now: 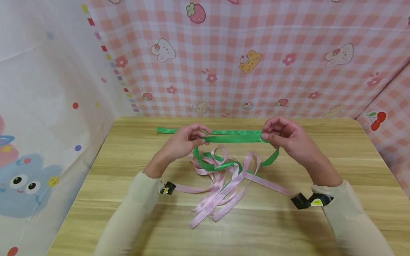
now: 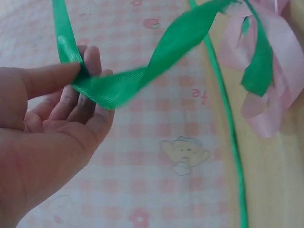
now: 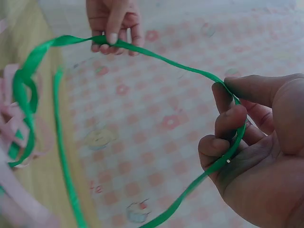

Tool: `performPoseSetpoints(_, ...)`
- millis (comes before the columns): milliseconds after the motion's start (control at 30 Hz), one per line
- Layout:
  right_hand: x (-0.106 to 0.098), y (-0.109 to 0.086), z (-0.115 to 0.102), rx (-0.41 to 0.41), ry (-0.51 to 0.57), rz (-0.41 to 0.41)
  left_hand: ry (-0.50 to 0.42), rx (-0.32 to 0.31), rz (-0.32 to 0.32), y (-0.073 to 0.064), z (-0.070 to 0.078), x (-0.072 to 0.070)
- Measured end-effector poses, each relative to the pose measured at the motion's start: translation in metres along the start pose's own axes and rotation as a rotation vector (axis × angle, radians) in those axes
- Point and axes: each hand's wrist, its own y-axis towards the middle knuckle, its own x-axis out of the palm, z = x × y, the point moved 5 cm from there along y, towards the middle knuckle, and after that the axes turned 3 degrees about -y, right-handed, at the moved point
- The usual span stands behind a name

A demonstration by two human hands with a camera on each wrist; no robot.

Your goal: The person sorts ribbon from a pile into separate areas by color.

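A green satin ribbon [image 1: 235, 138] stretches between my two hands, raised above the table. My left hand [image 1: 189, 139] pinches it between thumb and fingers; in the left wrist view the ribbon [image 2: 114, 88] bends and twists past those fingertips. At the other end my right hand [image 1: 285, 137] also pinches the green ribbon [image 3: 180, 66], which runs on across its curled fingers in the right wrist view. Slack green loops hang below both hands into a loose pile of pink ribbons [image 1: 221, 188]. A further straight green length lies behind, near the table's back edge.
The wooden table [image 1: 153, 227] carries the pink pile at its middle, with one pink tail reaching left and another right. A checked pink cloth [image 1: 205, 53] hangs behind the table, and a white printed cloth [image 1: 51, 92] hangs at the left.
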Motion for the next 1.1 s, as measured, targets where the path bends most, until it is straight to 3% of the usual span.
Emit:
performPoseSetpoints(133,-0.003,-0.002,-0.016,-0.009,0.010,0.010,0.040,0.039,0.041,-0.009,0.009,-0.004)
performPoseSetpoints(300,-0.012,-0.005,-0.024,0.000,-0.024,0.038,-0.072,0.018,0.005,-0.020,0.010,-0.013)
performPoseSetpoints(400,-0.019,-0.009,-0.022,-0.007,-0.035,0.029,-0.127,-0.010,-0.023,-0.027,0.007,-0.021)
performPoseSetpoints(533,-0.026,-0.015,-0.015,-0.003,-0.078,0.003,-0.125,-0.033,-0.033,-0.034,-0.001,-0.032)
performPoseSetpoints(767,-0.031,-0.023,-0.004,0.076,-0.197,-0.004,-0.133,-0.041,0.031,-0.045,-0.011,-0.047)
performPoseSetpoints(867,-0.033,-0.026,-0.001,0.096,-0.219,-0.008,-0.128,-0.038,0.026,-0.048,-0.013,-0.049)
performPoseSetpoints(967,-0.031,-0.028,0.004,0.118,-0.200,-0.059,-0.120,-0.031,0.010,-0.050,-0.012,-0.049)
performPoseSetpoints(1100,-0.025,-0.031,0.016,0.186,-0.169,-0.197,-0.129,-0.010,0.000,-0.052,-0.007,-0.046)
